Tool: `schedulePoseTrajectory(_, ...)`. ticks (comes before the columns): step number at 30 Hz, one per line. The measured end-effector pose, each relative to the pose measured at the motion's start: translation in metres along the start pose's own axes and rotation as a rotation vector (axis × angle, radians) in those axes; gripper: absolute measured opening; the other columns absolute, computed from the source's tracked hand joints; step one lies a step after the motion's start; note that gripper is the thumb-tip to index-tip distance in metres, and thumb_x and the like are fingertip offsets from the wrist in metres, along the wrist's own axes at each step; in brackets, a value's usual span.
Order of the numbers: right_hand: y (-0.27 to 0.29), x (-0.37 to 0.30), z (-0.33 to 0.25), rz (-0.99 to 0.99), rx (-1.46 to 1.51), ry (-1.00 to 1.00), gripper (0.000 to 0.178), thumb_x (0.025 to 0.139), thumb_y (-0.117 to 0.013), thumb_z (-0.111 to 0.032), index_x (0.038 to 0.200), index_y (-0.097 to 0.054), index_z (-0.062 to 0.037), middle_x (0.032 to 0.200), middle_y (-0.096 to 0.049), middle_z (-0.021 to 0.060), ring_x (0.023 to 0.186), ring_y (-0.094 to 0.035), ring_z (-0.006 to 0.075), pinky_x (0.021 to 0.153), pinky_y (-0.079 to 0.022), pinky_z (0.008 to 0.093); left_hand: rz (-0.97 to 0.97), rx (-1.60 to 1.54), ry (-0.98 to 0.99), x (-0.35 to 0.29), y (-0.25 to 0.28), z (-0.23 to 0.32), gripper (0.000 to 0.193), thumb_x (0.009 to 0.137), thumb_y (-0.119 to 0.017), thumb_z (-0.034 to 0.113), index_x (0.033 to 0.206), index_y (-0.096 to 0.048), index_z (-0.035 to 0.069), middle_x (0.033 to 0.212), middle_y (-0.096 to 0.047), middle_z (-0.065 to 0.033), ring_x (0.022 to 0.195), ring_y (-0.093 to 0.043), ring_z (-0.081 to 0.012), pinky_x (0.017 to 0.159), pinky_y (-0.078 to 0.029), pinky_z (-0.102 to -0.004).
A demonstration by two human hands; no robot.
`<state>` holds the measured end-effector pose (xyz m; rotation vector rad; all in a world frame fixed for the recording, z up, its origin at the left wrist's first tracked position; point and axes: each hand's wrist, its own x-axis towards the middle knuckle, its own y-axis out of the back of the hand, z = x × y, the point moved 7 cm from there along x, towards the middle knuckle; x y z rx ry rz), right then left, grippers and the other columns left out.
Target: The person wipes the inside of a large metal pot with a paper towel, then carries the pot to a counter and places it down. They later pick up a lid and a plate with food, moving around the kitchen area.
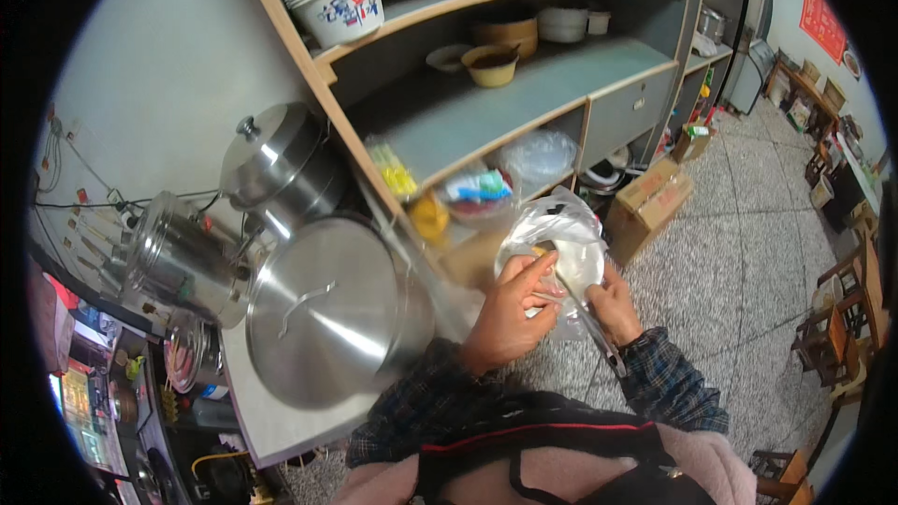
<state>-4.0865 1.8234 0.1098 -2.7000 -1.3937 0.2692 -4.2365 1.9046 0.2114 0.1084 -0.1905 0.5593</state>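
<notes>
In front of my waist both hands hold a crumpled white and clear plastic bag [580,248]. My left hand [513,313] has thumb and fingers closed on its near left side, with a small yellowish bit at the fingertips. My right hand [614,306] grips its right edge, thumb in front and some fingers hidden behind. A long thin metal utensil [599,337] runs from the bag past my right thumb toward my right cuff. Its far end is inside or against the bag, so its kind cannot be made out.
On the left, a large lidded steel pot [323,318] stands on a white-topped counter [309,435], beside a steel steamer pot [281,159]. Ahead, a shelf unit [533,112] holds bowls and a yellow bowl [491,67]. A cardboard box [650,206] sits on the tiled floor; wooden stools [832,318] stand right.
</notes>
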Motion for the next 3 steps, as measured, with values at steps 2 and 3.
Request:
schedulePoseTrajectory(2,-0.015,0.039,-0.009,-0.061,-0.035,0.052,0.05,0.078,-0.046,0.001,0.128,-0.046,0.0014,0.092,-0.062,0.0046,0.063,-0.053,0.0063,0.052,-0.042,0.0202,0.027,0.297,-0.13,0.026,0.018,0.008,0.063,0.08,-0.059,-0.005,0.138,-0.036,0.0,0.124,-0.041,-0.011,0.101,-0.06,-0.0236,0.081,-0.05,-0.0284)
schedulePoseTrajectory(3,-0.026,0.059,-0.013,-0.124,0.069,0.104,0.053,0.08,-0.049,-0.002,0.132,-0.043,-0.0011,0.1,-0.063,0.012,0.076,-0.061,0.0101,0.065,-0.048,0.0199,0.039,0.286,-0.139,0.039,0.022,0.007,0.063,0.08,-0.059,-0.005,0.138,-0.036,0.0,0.124,-0.041,-0.011,0.101,-0.06,-0.0236,0.081,-0.05,-0.0284)
